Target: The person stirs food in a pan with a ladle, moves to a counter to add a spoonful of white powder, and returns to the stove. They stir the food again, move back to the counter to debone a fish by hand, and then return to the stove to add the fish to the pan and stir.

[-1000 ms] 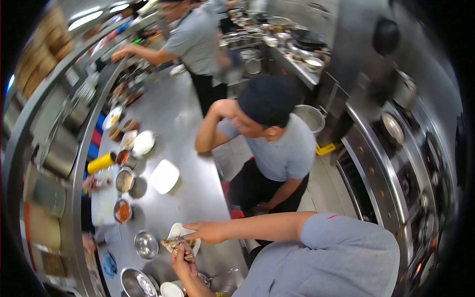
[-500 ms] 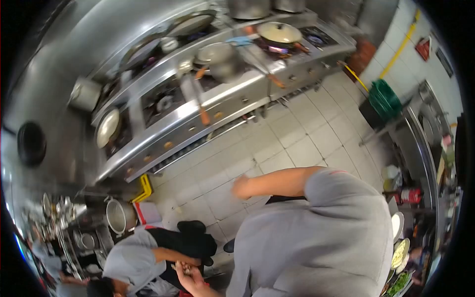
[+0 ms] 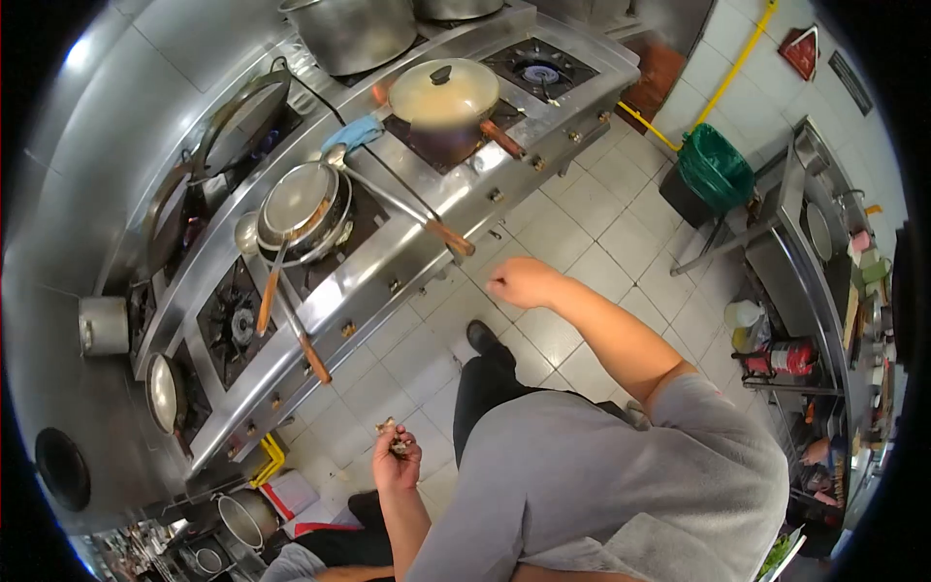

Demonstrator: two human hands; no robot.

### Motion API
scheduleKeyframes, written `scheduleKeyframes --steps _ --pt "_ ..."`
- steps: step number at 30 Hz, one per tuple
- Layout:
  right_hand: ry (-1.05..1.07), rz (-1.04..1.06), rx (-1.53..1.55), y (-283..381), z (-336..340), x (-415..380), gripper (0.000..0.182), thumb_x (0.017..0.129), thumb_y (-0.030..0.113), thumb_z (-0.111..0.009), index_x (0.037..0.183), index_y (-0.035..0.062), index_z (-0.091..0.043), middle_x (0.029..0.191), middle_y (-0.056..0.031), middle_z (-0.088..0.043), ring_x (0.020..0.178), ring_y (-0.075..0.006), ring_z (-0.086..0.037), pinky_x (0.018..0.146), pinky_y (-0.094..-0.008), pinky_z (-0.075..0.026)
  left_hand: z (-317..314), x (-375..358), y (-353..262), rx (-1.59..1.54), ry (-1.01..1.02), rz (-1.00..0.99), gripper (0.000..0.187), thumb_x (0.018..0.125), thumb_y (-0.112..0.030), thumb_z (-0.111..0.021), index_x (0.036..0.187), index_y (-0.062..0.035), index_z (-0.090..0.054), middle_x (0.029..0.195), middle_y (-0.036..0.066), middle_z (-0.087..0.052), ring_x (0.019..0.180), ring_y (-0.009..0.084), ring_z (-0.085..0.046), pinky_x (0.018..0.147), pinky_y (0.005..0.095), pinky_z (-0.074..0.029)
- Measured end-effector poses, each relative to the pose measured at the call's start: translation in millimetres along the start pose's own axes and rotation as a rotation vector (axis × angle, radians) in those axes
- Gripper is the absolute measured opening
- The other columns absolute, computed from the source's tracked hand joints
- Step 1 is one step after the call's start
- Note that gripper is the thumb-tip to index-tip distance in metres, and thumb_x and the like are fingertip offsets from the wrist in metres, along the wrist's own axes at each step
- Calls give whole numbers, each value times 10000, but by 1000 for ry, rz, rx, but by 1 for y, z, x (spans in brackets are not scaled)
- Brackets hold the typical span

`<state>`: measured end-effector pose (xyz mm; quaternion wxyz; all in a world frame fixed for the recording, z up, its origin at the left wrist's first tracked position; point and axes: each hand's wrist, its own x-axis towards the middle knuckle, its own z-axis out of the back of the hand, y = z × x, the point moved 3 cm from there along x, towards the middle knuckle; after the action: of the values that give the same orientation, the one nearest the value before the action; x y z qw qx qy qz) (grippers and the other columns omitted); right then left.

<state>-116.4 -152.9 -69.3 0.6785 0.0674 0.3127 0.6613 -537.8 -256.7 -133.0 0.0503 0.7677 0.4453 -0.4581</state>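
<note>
My left hand (image 3: pixel 397 462) is raised with its fingers curled round small pale and brown pieces of food (image 3: pixel 391 429), whose exact kind I cannot make out. Over the tiled floor, before the stove front, my right hand (image 3: pixel 527 282) is closed, and nothing shows in it. Nearest to it is the wooden handle of a long ladle (image 3: pixel 448 235) lying across the stove edge. On the stove, a strainer (image 3: pixel 299 198) rests over a metal pan. A lidded pan (image 3: pixel 443 92) with a wooden handle sits on a burner farther right.
The steel stove (image 3: pixel 364 310) runs along the front, with a large pot (image 3: pixel 354 34) at the back and a small pan (image 3: pixel 166 393) at the left. A green-lined bin (image 3: pixel 716 170) and a steel counter (image 3: pixel 822 262) stand right. Another person's grey sleeve (image 3: pixel 294 563) shows at lower left.
I have come closer to the stove, and the view has turned. My left hand has moved away from the other person, with the food pieces in it. My right hand has reached farther forward.
</note>
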Motion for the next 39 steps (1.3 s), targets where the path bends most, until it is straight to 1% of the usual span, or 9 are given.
scheduleKeyframes --steps 4,6,9,12,17,29,31,37,39 --pt "128 -151 -195 -149 -24 127 372 923 375 -593 1115 80 -716 1052 -201 -727 948 -407 -680 866 -475 -533 -85 70 -5 238 11 6 155 939 -126 -677 1079 -109 -610 939 30 -633 767 140 -621 574 260 -487" --pt "-378 -349 -62 -217 -26 190 373 904 365 -627 1067 46 -730 1080 -223 -714 1069 -378 -673 899 -456 -545 -140 91 -14 349 2 36 144 936 -130 -681 1065 -122 -617 938 23 -635 765 139 -623 566 258 -486" --pt "-563 -480 393 -249 -23 246 452 828 370 -710 1112 18 -718 1143 -227 -697 1107 -364 -662 925 -434 -543 -214 111 -39 490 50 82 138 942 -134 -674 1067 -127 -617 934 26 -637 767 141 -618 556 258 -490" --pt "-182 -446 756 -297 -86 323 453 805 236 -759 1158 -28 -653 1175 -214 -693 1080 -362 -675 897 -435 -547 -276 122 -62 616 44 17 128 953 -133 -667 1071 -132 -618 929 33 -640 777 150 -613 549 260 -495" --pt "-661 -574 541 -280 -76 280 350 766 148 -754 1026 -48 -625 1027 -267 -679 1009 -409 -673 884 -467 -552 -320 152 -66 677 -3 147 112 960 -118 -663 1066 -87 -644 958 73 -658 793 179 -613 577 259 -508" --pt "-526 -479 636 -304 -66 257 484 885 348 -707 1169 -35 -625 1102 -245 -672 1177 -394 -603 922 -497 -532 -424 172 -12 677 -37 138 129 953 -134 -662 1064 -68 -658 958 69 -661 806 177 -612 583 272 -514" --pt "-374 -587 714 -350 -71 258 473 941 360 -661 1243 -1 -617 1172 -246 -662 1173 -414 -600 934 -502 -519 -428 174 -9 637 -36 134 132 950 -127 -660 1066 -63 -658 965 77 -664 812 182 -615 604 274 -511" --pt "-1271 -906 884 -528 57 247 442 1030 390 -499 1296 55 -609 1200 -264 -669 1119 -456 -626 978 -498 -490 -443 173 17 529 -110 75 129 962 -120 -643 1058 -34 -658 970 112 -658 821 195 -611 600 270 -510" --pt "-1116 -861 964 -564 93 260 483 1040 410 -477 1319 31 -582 1224 -270 -659 1156 -439 -615 1006 -469 -477 -453 174 28 497 -169 80 130 976 -126 -634 1047 -20 -658 976 119 -649 818 195 -607 574 267 -514"
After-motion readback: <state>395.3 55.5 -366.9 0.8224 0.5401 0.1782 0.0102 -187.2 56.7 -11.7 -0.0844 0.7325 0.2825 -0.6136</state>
